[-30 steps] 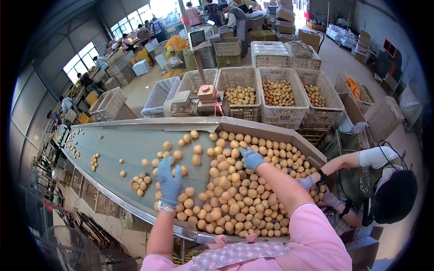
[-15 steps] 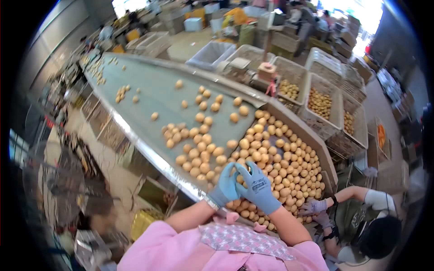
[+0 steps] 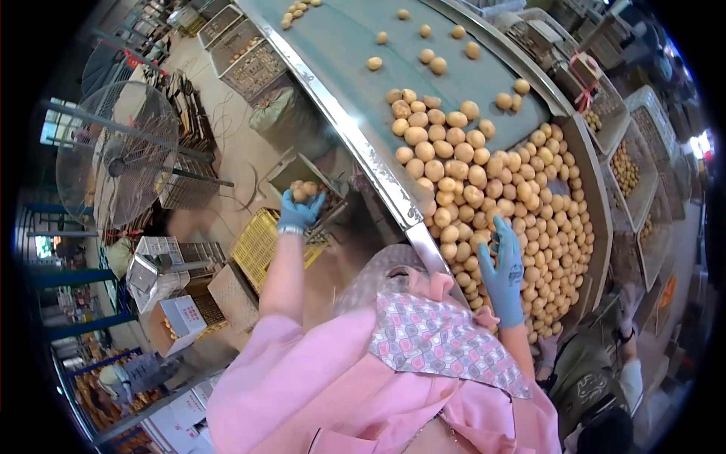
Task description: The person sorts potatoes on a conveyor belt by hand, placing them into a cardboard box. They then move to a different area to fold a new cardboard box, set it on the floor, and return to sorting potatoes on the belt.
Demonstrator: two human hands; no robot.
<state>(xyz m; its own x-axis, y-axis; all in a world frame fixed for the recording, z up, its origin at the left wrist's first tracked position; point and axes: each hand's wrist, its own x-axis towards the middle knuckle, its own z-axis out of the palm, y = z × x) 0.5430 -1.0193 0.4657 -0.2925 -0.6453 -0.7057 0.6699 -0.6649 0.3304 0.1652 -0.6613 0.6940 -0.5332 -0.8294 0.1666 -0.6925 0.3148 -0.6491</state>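
Observation:
Round tan potato-like produce [image 3: 541, 250] lies heaped at the near end of a green conveyor belt [image 3: 348, 45]. My left hand [image 3: 301, 213], in a blue glove, is stretched out left of the belt's metal edge, fingers curled round a few brown pieces [image 3: 305, 189] over an open box [image 3: 293, 170]. My right hand [image 3: 501, 261], also gloved in blue, rests at the heap with its thumb and fingers apart and nothing gripped between them.
A yellow crate [image 3: 261, 246] and an open cardboard box [image 3: 175, 325] stand at the left, near a large fan [image 3: 117, 155]. Filled crates [image 3: 626, 170] line the right side. A co-worker [image 3: 597, 378] is at the lower right.
The view has swung left. My hands, together over the heap before, have parted; my left hand has moved out past the belt's edge with pieces in it. My right hand has opened at the heap.

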